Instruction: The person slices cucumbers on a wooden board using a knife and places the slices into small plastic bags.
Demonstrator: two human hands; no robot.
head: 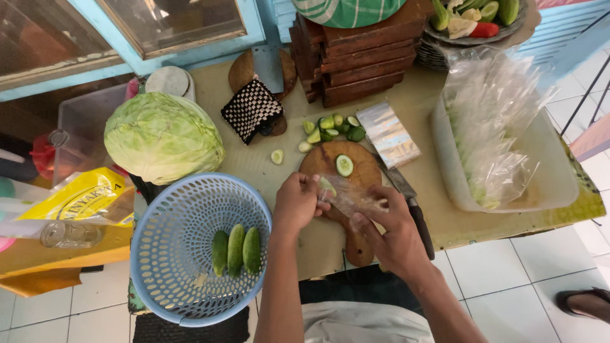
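Note:
My left hand [296,202] and my right hand [389,228] both hold a small clear plastic bag [348,198] over a round wooden cutting board [368,170]. A green cucumber piece [327,187] shows at the bag's mouth by my left fingers. One cucumber slice [344,165] lies on the board. Cut cucumber pieces [333,126] sit in a heap just beyond the board. A knife [413,206] lies along the board's right side, under my right hand's edge.
A blue plastic basket [175,254] with three whole cucumbers [236,249] stands at the left. Behind it is a cabbage [162,136]. A white tub [553,171] stuffed with clear bags [492,121] is on the right. Stacked wooden boards [356,60] and a vegetable plate [476,25] are at the back.

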